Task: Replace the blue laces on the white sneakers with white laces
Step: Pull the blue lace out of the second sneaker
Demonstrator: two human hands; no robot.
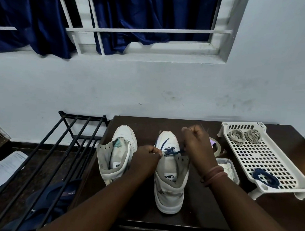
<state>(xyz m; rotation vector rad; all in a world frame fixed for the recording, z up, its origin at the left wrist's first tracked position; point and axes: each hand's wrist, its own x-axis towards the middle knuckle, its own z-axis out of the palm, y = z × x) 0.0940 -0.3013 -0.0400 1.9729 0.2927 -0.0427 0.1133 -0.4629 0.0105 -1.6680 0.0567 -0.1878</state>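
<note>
Two white sneakers, two pale lace coils, one blue coil, one tray.

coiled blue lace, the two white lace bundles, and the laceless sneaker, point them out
coiled blue lace (265, 178), head view, on its coil's near edge
white lace bundles (252, 135), head view, on the right bundle
laceless sneaker (125, 134), head view, on its toe

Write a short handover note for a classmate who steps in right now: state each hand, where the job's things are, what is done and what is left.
Left hand and right hand each pinch the blue lace on the right sneaker.
Left sneaker stands beside it on the table, already unlaced.
White tray: two pale lace bundles at its far end, a coiled blue lace at the near end.
Done: one blue lace out.
Left: finish pulling this lace, then thread pale laces into both sneakers.
</note>
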